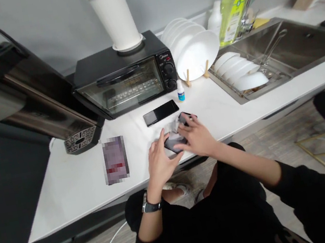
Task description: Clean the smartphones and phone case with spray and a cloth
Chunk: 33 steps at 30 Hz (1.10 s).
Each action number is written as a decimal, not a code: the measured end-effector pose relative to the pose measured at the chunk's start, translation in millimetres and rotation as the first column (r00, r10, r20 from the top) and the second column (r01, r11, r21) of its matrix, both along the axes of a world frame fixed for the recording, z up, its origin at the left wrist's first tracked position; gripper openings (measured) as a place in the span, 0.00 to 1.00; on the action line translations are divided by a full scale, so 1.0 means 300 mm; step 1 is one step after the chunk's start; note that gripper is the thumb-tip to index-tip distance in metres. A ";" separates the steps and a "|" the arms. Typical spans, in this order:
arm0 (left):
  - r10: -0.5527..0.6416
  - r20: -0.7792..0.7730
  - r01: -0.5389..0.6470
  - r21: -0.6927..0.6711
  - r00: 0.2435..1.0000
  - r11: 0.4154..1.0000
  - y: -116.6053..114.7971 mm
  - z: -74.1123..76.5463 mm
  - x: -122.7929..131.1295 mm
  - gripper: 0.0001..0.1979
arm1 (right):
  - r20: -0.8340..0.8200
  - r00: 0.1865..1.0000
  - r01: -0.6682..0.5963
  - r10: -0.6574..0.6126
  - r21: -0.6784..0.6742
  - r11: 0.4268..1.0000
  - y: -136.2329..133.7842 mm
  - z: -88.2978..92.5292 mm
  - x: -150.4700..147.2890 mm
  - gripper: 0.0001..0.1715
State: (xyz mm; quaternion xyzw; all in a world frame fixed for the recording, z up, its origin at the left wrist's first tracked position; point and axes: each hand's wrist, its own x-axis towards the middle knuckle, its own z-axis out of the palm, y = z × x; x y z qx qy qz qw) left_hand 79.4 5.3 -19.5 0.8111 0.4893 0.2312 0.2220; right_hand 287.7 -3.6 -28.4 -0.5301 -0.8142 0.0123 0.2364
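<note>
A dark smartphone point(172, 144) lies at the front of the white counter, partly covered by my fingers. My left hand point(161, 161) grips its near left end between thumb and forefinger. My right hand point(197, 135) presses a crumpled white wipe point(173, 127) against its upper face; the fingers are slightly blurred. Just behind lies a second black phone point(161, 113), flat and screen up. A small white bottle with a blue label point(180, 92) stands upright to its right. Further left is a pixelated, purplish flat item point(115, 160), its kind unclear.
At the back stands a black toaster oven point(130, 81) with a white cup of sticks point(116, 18) on top. White plates point(197, 54) lean in a rack beside it. The sink point(304, 50) holds bowls point(243, 71). A tall dark machine point(34, 93) occupies the left.
</note>
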 end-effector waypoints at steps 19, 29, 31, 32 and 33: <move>0.060 -0.020 -0.061 -0.039 0.998 0.997 -0.008 -0.010 -0.011 0.54 | -0.094 0.972 -0.221 0.217 -0.040 0.974 -0.131 -0.015 -0.085 0.53; 0.007 -0.006 -0.007 -0.006 1.000 1.000 -0.011 0.001 0.008 0.56 | 0.076 0.992 0.104 -0.105 0.024 0.994 -0.005 -0.029 0.069 0.49; 0.004 -0.010 -0.004 0.001 1.000 1.000 -0.013 -0.003 0.004 0.55 | 0.046 0.997 0.062 -0.061 -0.001 0.998 -0.035 -0.039 -0.024 0.51; 0.004 -0.014 -0.004 0.002 1.000 1.000 -0.014 -0.005 0.001 0.55 | 0.030 0.999 0.024 -0.024 -0.015 1.000 -0.060 -0.040 -0.061 0.51; 0.003 -0.018 -0.003 -0.001 1.000 1.000 -0.014 -0.006 -0.001 0.55 | 0.014 1.000 -0.025 0.025 -0.030 0.999 -0.087 -0.038 -0.087 0.51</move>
